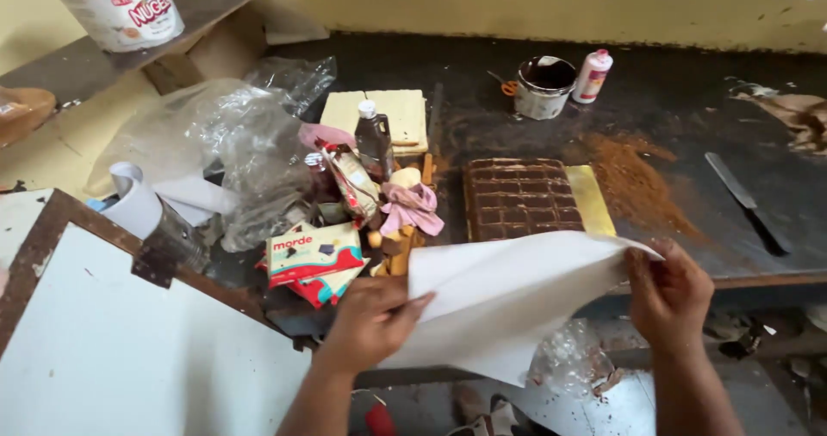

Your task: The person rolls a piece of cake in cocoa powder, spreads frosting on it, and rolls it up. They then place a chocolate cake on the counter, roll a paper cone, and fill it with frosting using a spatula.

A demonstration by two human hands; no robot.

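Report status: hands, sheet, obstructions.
Left hand and right hand both grip the large white paper sheet. Sheet held above bench edge. Brown scored chocolate slab just beyond.

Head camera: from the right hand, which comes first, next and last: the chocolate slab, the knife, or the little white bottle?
From the right hand:
1. Chocolate slab, just up and left.
2. Knife, up and right on the dark table.
3. White bottle, far back beside the tin.
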